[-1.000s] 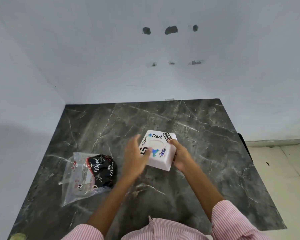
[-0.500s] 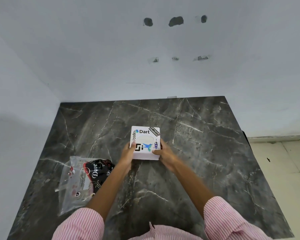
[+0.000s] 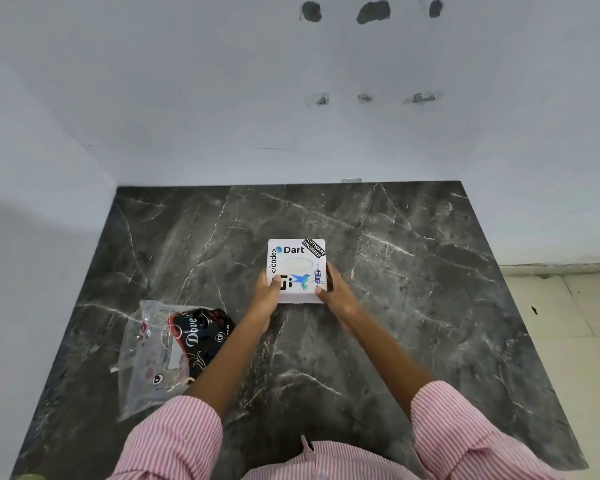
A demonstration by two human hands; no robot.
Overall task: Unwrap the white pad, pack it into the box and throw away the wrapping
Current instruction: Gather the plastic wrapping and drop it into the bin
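A white square box (image 3: 297, 261) covered with stickers rests flat near the middle of the dark marble table (image 3: 413, 271). An oval opening in its top shows white inside. My left hand (image 3: 267, 292) grips the box's near left corner, thumb on top. My right hand (image 3: 333, 292) grips the near right corner the same way. A clear plastic wrapper (image 3: 146, 355) with a black printed packet (image 3: 198, 336) lies on the table at the left, apart from both hands. The white pad is not separately visible.
White walls close off the table at the back and the left. The table's right edge drops to a light tiled floor (image 3: 568, 323). Pink striped sleeves fill the bottom of the view.
The box was tilted in my hands a second ago; it now lies flat on the table, squared up, with both hands at its near corners.
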